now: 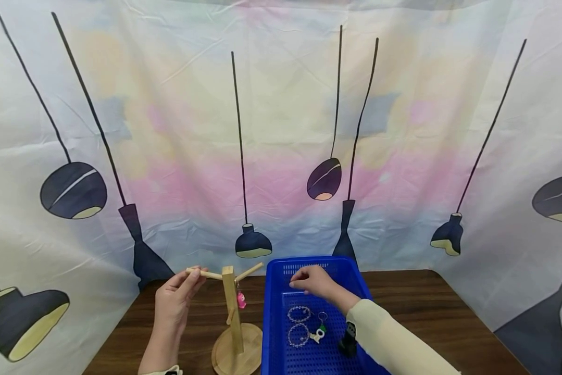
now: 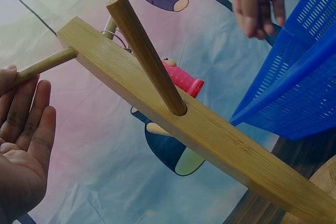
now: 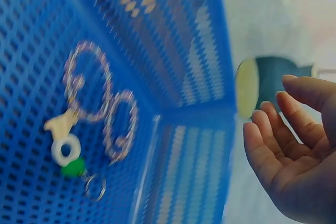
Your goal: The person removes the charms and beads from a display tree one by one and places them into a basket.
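My left hand (image 1: 175, 299) pinches the tip of a peg on a wooden peg stand (image 1: 234, 312) between thumb and fingers; the other fingers are loosely extended in the left wrist view. From another peg hangs a pink charm (image 1: 241, 299) on a metal ring. My right hand (image 1: 315, 281) hovers over the far part of a blue basket (image 1: 267, 317), fingers loosely bent, holding nothing. Inside the basket lie two beaded bracelets (image 3: 108, 80) and a keychain (image 3: 73, 167) with a green bead, a white ring and a pale charm.
The stand's round base (image 1: 220, 354) rests on a dark wood table (image 1: 412, 317), left of the basket. Behind the table hangs a cloth backdrop (image 1: 290, 130) printed with lamps. A black object (image 1: 348, 344) is at my right wrist.
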`<state>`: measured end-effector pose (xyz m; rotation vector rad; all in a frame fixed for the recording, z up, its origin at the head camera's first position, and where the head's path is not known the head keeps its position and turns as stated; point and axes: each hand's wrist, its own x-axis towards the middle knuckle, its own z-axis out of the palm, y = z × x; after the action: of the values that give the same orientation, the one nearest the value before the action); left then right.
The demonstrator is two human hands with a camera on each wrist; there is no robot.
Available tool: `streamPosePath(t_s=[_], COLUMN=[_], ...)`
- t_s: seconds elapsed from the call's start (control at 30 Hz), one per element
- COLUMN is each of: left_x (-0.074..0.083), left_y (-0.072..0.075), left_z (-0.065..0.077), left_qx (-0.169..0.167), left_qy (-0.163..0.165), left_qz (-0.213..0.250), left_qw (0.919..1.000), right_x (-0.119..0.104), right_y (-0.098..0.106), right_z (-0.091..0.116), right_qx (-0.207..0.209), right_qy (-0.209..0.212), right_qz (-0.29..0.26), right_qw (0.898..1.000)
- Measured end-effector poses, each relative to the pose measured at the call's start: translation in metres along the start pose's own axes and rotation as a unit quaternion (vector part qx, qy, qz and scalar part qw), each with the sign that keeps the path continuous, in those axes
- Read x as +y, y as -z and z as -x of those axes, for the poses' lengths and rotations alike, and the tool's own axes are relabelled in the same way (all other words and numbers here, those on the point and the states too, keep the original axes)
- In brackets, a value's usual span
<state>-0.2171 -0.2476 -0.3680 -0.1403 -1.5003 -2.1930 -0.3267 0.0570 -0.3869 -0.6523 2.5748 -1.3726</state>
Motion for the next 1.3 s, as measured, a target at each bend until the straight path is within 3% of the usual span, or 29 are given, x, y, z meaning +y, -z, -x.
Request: streamPosePath(t_s=[0.13,0.5,0.87,1.13,1.3], left_x=[0.0,0.0,0.0,0.002,0.007], left_y=[0.0,0.001,0.002,0.006,0.005], left_z=[0.0,0.0,-0.001,-0.005,-0.009], left_qx=[-0.015,-0.006,-0.012,-0.036,-0.025], left_qy=[-0.006,0.001,-0.003,0.051,0.089], left_qz=[0.012,0.007,0.013,0.026,-0.004], left_qw=[0.9998,1.0,0.9998,0.9977,0.9957], right_x=[-0.013,-0.056,-0.079,-0.081,-0.081], right_y=[0.0,-0.012,-0.025,-0.023,-0.023], right_z=[0.008,0.012,0.007,0.009,0.011], right_qx=[-0.005,-0.007,0.03,0.017,-0.001], right_qy=[0.023,0.075,0.094,0.114,0.132], right_qz=[-0.033,-0.113,-0.166,-0.171,-0.161], right_qw=[0.999,0.991,0.981,0.979,0.978])
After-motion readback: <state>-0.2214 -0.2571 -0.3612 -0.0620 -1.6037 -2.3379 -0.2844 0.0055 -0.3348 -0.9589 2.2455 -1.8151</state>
